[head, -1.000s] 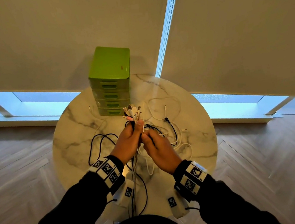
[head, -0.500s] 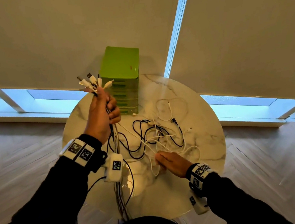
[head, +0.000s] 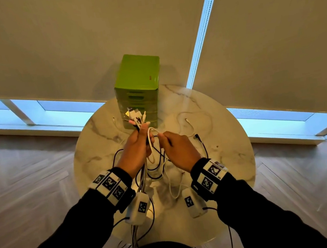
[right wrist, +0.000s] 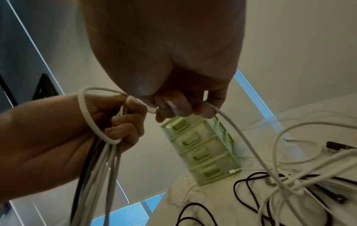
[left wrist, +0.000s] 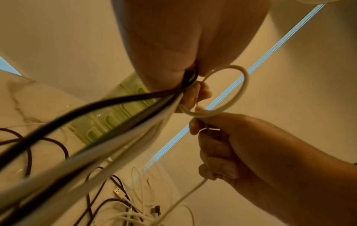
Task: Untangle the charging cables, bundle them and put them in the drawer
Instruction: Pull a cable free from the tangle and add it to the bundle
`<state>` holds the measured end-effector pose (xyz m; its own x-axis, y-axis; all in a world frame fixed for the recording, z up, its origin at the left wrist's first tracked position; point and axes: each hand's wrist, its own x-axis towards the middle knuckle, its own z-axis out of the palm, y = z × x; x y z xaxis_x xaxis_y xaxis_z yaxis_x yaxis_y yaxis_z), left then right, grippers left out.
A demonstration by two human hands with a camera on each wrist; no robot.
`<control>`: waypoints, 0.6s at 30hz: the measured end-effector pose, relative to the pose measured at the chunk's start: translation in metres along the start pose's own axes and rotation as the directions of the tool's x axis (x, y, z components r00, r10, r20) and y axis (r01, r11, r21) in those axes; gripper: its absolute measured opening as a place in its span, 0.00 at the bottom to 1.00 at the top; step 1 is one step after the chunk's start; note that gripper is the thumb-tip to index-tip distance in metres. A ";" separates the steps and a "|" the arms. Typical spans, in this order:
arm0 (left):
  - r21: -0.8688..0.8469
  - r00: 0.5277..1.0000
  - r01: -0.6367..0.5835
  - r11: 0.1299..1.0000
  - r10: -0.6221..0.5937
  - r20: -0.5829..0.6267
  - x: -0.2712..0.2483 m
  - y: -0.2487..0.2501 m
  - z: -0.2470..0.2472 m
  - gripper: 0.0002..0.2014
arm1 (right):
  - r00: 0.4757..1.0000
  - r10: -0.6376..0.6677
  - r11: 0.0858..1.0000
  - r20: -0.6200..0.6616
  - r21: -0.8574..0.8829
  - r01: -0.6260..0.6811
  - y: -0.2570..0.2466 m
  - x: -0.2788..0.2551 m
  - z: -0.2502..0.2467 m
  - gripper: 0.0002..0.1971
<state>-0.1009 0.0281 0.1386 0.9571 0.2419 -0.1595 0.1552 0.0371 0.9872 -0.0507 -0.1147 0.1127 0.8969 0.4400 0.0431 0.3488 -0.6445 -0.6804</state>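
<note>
Over the table's middle, my left hand grips a bundle of black and white charging cables. Their plugs stick up above my fist and the cords hang down toward me. My right hand pinches a white cable right beside the left fist. That cable curls in a loop between both hands. More cables lie tangled on the marble under my right hand. The green drawer unit stands at the table's far edge, its drawers pushed in.
The round marble table is small, with wood floor all around it. Loose white and black cable ends trail to the right of my hands. A blind-covered window wall rises just behind the drawer unit.
My left hand came down from the upper left with the bundle, back to the centre. My right hand rose off the table tangle with a white cable to meet it.
</note>
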 end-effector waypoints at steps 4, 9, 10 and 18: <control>-0.048 0.984 -0.073 0.996 0.064 -0.166 0.011 -0.008 -0.018 0.17 | 0.971 0.233 0.971 0.044 0.040 -0.235 0.023 0.009 -0.014 0.19; -0.190 0.963 -0.141 0.971 0.091 -0.252 0.017 0.007 -0.041 0.17 | 0.868 0.348 0.872 0.355 0.218 -0.439 0.063 0.006 -0.037 0.07; -0.188 0.965 -0.156 0.970 0.108 -0.241 0.018 0.009 -0.043 0.17 | 0.860 0.304 0.894 0.410 0.189 -0.406 0.068 0.005 -0.040 0.03; -0.182 0.993 -0.103 0.978 0.113 0.043 0.008 0.020 -0.026 0.15 | 0.825 -0.094 0.977 0.557 0.209 -0.030 0.005 -0.012 -0.013 0.22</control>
<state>-0.0963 0.0556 0.1574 0.9781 0.2029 -0.0470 0.0084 0.1873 0.9823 -0.0567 -0.1315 0.1189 0.5558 0.7722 -0.3081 0.2572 -0.5121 -0.8195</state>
